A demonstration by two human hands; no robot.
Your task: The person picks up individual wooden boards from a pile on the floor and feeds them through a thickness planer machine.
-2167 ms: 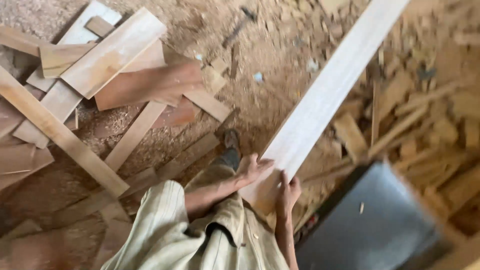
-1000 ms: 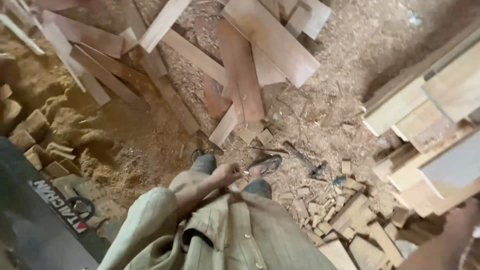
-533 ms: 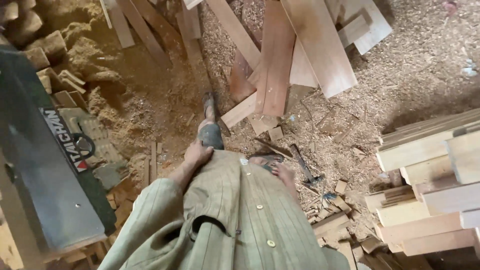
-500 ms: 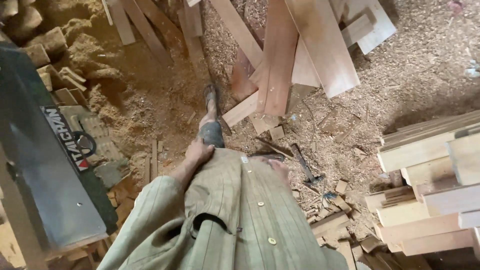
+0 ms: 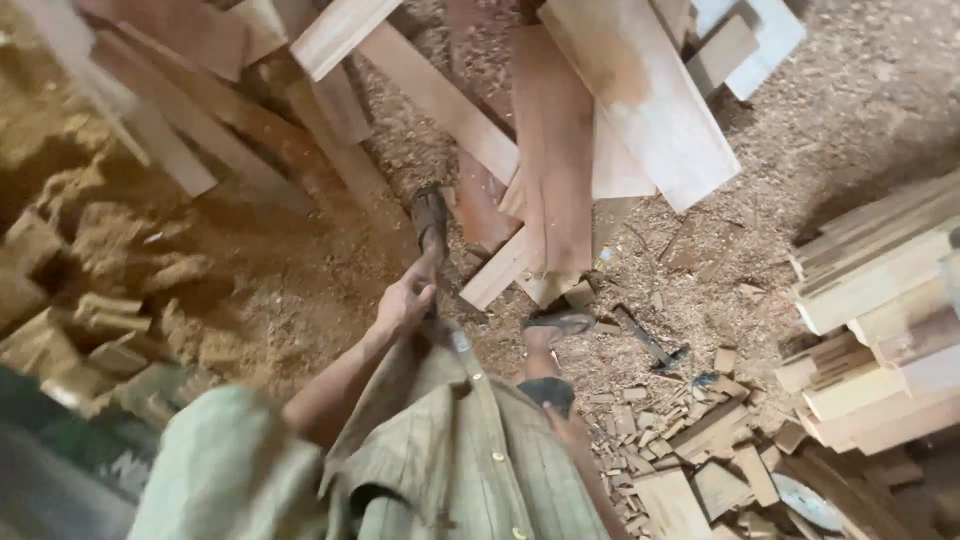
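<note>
Wooden planks [image 5: 560, 170] ahead; left hand [image 5: 405, 300] empty, grip loose (blurred); right hand [image 5: 572, 432] half-hidden, grip unclear.

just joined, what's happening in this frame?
A person stands on a sawdust-covered floor in a wood shop, looking down. The left hand hangs free, holding nothing, near the loose pile of reddish and pale wooden planks. The right hand is low by the shirt, seemingly empty too. Stacked pale boards sit to the right, small offcuts below.
</note>
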